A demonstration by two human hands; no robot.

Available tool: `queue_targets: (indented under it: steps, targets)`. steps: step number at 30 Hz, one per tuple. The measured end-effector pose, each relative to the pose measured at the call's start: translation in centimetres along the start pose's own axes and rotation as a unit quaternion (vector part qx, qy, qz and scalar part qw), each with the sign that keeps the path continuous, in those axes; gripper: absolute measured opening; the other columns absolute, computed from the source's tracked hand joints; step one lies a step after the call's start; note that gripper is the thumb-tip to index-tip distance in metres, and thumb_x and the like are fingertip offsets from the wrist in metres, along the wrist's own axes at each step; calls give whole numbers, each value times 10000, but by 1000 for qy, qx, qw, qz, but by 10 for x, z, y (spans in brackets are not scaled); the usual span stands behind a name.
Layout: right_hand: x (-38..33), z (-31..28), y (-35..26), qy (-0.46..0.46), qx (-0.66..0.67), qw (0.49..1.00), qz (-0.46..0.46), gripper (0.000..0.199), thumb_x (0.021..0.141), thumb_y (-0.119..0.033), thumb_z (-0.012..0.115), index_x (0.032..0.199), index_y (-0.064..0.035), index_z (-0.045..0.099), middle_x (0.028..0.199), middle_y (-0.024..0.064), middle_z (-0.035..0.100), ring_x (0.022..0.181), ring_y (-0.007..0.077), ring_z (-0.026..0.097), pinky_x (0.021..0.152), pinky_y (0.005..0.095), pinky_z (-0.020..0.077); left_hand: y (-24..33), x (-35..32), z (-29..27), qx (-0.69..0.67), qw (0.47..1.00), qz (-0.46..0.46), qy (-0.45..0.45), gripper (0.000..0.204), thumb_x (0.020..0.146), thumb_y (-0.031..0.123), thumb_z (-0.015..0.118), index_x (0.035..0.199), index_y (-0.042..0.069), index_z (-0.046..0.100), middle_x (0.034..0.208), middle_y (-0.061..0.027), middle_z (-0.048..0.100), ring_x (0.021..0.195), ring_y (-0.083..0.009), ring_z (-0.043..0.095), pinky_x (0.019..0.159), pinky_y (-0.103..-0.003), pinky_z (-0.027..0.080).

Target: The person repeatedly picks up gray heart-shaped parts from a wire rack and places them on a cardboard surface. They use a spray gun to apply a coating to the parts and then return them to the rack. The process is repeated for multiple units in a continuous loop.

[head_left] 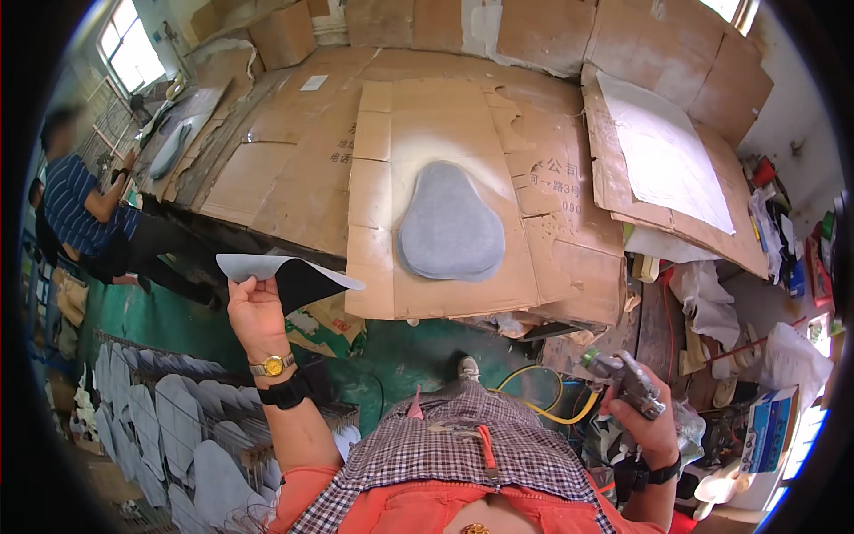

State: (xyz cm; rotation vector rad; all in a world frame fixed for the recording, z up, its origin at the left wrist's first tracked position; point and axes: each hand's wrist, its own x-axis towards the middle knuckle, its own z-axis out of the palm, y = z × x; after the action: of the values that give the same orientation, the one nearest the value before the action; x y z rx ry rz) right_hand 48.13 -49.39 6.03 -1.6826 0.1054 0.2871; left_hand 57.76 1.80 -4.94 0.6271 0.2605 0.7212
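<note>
My left hand [255, 316] is closed on the edge of a thin sheet piece [253, 266], grey on one face and black on the other, which curls in the air left of the cardboard. In my right hand [648, 427] is a metal spray gun [633, 384], its greenish nozzle end pointing left; a yellow hose runs close by. On the cardboard sheet [374, 267] before me lies a grey, rounded pear-shaped pad [452, 222], narrow end away from me. Pale overspray marks the cardboard around it.
At lower left, a wire rack [249, 392] holds several grey cut pieces [178, 418]. A person in a striped shirt [76, 205] works at the far left. White sheeting [663, 147] covers cardboard at right. The yellow hose [569, 418] loops above the green floor [409, 347].
</note>
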Motion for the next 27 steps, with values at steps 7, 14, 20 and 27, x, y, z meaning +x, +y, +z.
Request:
queue_targets:
  steps: [7,14,20,27]
  targets:
    - [31,34,-2,49,36,991,-117,477,802,-41,637,1242,33,468,860,55,599,765,124,586,711,272,488,3,-7,-4,-7,1000,-15,-2,402,787,-84,425,1176,8,470,1101,-116,572,1004,-252,573,918,-372,476]
    - [11,13,2,81,-32,994,-73,493,799,-61,648,1244,44,463,842,39,594,735,98,585,676,237,504,9,-17,-2,11,1000,-10,16,418,787,-85,420,1193,7,458,1117,-122,560,1017,-258,566,916,-378,479]
    - [17,20,-11,98,11,989,-107,565,775,-112,691,1267,34,456,849,40,583,751,120,580,718,267,499,6,-11,-16,23,1000,-11,19,422,783,-89,414,1195,-3,454,1125,-131,550,1044,-263,556,926,-380,476]
    - [4,-3,7,-7,-62,997,-42,521,781,-128,697,1236,25,496,953,49,614,827,102,576,726,256,491,1,-12,-12,-3,1000,-15,17,391,776,-105,418,1145,3,489,1093,-135,571,1016,-277,573,913,-387,490]
